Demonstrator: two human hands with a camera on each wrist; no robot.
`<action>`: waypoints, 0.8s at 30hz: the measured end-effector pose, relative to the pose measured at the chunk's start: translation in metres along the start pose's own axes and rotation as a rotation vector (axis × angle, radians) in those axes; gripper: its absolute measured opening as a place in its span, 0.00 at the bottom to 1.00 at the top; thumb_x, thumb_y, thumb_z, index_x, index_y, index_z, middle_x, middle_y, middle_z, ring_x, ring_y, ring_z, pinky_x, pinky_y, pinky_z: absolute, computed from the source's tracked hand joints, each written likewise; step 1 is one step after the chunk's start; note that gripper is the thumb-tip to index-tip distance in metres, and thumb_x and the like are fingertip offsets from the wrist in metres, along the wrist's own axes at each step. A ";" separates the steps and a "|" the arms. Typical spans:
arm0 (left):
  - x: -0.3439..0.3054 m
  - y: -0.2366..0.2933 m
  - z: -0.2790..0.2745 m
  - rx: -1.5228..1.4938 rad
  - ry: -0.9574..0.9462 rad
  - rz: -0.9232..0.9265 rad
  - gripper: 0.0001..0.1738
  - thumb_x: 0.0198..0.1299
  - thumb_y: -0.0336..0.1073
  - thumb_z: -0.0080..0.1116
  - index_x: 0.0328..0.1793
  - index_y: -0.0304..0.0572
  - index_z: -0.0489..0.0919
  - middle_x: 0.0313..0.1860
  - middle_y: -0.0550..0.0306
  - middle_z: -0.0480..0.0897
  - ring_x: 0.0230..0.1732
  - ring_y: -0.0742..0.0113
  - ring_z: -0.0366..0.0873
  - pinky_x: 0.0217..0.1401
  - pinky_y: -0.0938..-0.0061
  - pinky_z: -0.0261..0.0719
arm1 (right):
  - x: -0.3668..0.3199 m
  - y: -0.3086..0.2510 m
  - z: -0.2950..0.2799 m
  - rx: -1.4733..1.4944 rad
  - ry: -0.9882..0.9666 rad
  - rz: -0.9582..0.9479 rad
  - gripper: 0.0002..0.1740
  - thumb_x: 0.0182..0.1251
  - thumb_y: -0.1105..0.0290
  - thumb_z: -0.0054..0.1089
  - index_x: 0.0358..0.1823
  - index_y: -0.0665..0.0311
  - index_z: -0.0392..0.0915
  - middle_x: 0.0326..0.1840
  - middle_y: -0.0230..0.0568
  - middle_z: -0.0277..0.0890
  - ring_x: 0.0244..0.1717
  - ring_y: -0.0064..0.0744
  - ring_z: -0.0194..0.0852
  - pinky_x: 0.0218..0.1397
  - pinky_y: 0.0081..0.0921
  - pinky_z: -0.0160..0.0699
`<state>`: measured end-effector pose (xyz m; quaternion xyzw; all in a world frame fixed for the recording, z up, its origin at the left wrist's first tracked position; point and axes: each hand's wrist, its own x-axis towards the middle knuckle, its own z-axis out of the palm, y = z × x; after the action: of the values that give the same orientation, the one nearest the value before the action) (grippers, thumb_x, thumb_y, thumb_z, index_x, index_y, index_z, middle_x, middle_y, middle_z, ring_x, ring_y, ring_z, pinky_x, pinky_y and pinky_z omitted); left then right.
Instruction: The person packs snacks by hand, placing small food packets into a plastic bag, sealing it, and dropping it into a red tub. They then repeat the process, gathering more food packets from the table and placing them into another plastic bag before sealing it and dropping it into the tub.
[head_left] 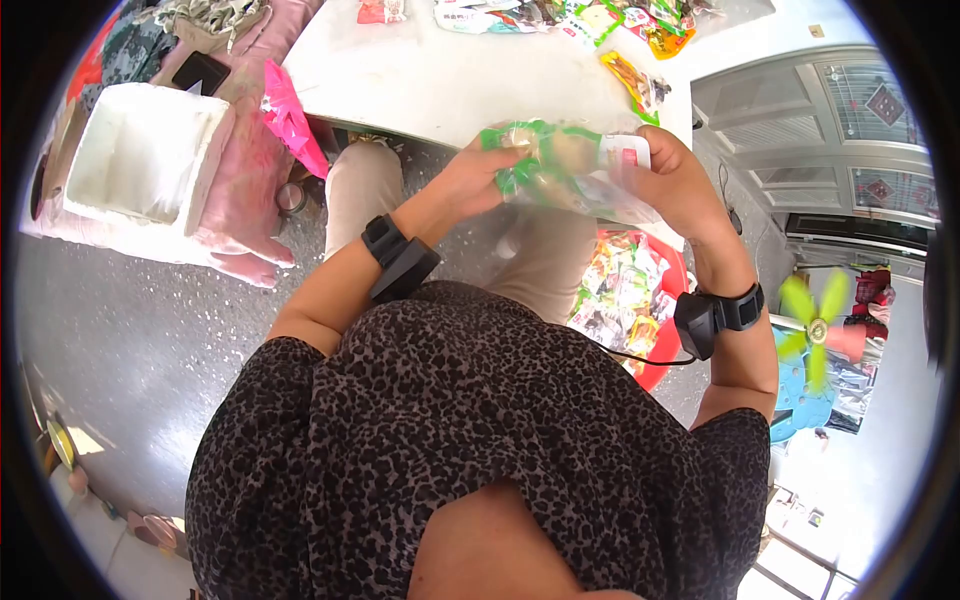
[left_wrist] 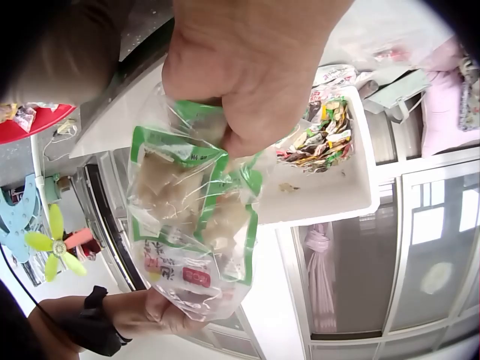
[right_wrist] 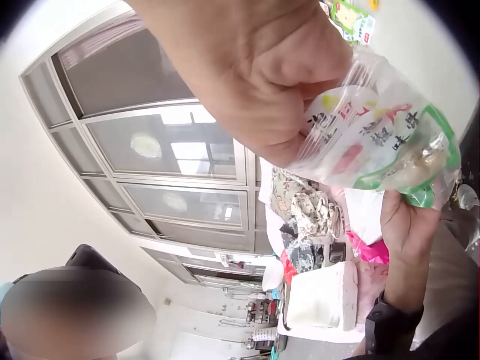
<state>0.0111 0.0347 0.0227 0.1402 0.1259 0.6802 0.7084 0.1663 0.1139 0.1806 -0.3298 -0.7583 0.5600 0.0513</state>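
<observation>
A clear plastic bag (head_left: 575, 195) is stretched between the two hands, above the lap at the table's near edge. Green-edged snack packets (left_wrist: 172, 187) with pale contents show through it in the left wrist view. My left hand (head_left: 472, 182) grips the bag's left end, thumb over the film. At the opposite end, where red and dark printing shows, my right hand (head_left: 685, 185) pinches the gathered plastic (right_wrist: 337, 127). Part of the right fingers is hidden behind the film in the right wrist view.
On the white table (head_left: 400, 75) lie several snack packs, among them a yellow one (head_left: 637, 85) near the right edge. A red basin (head_left: 672, 340) full of packets stands below, beside the legs. To the left is a white foam box (head_left: 145, 160) on pink cloth.
</observation>
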 end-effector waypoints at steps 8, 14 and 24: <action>-0.004 -0.004 0.007 -0.014 0.022 -0.023 0.19 0.54 0.21 0.41 0.54 0.36 0.62 0.48 0.51 0.70 0.47 0.61 0.71 0.47 0.67 0.73 | 0.007 0.018 -0.008 0.343 0.046 0.275 0.15 0.55 0.70 0.51 0.45 0.65 0.68 0.37 0.35 0.71 0.37 0.24 0.69 0.38 0.24 0.72; -0.004 -0.011 0.001 0.036 0.026 -0.032 0.18 0.56 0.24 0.40 0.54 0.36 0.61 0.49 0.51 0.69 0.47 0.64 0.70 0.47 0.71 0.72 | 0.008 0.027 -0.011 0.681 -0.057 0.309 0.16 0.57 0.66 0.48 0.44 0.68 0.68 0.38 0.40 0.72 0.37 0.32 0.72 0.36 0.28 0.74; -0.003 -0.033 -0.017 0.245 -0.116 -0.086 0.26 0.59 0.47 0.40 0.60 0.42 0.56 0.55 0.52 0.65 0.54 0.61 0.66 0.55 0.63 0.67 | 0.011 0.053 -0.001 0.460 0.118 0.354 0.14 0.58 0.67 0.45 0.42 0.68 0.69 0.37 0.44 0.72 0.32 0.32 0.74 0.30 0.29 0.76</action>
<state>0.0354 0.0307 -0.0053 0.2591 0.1725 0.6195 0.7207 0.1817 0.1287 0.1311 -0.4686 -0.5377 0.6974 0.0702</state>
